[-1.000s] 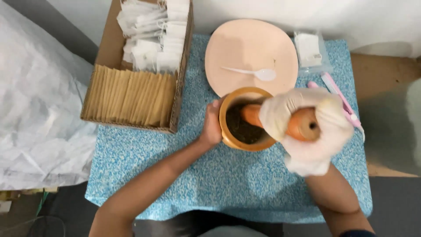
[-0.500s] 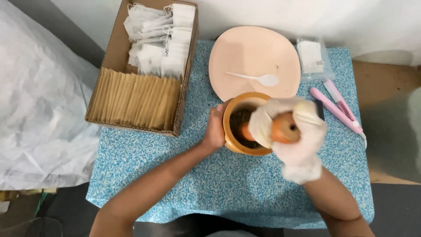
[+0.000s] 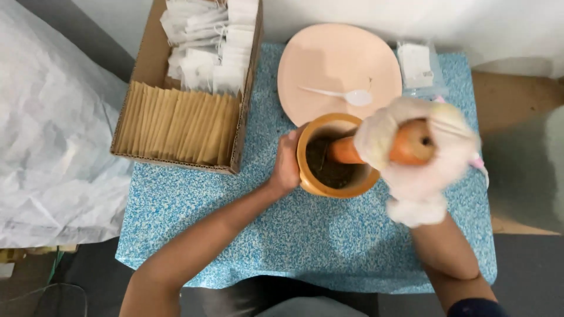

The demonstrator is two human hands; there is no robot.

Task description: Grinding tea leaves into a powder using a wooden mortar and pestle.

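Observation:
An orange wooden mortar [image 3: 314,182] with dark ground matter inside stands on the blue speckled table [image 3: 282,235]. My left hand [image 3: 286,164], bare, grips the mortar's left wall. My right hand [image 3: 420,155], in a pale glove, is closed around the thick end of an orange wooden pestle [image 3: 346,151]. The pestle leans to the right, its lower end down in the dark matter.
Behind the mortar lies a peach plate [image 3: 329,64] with a white plastic spoon [image 3: 341,94]. A cardboard box [image 3: 241,141] of brown sachets and white tea bags stands at the back left. A clear packet [image 3: 416,64] is at the back right. White sheeting [image 3: 53,135] lies left.
The pestle's top has swung from right to left and back to the right as my gloved hand works it in the mortar. My left hand has stayed on the mortar.

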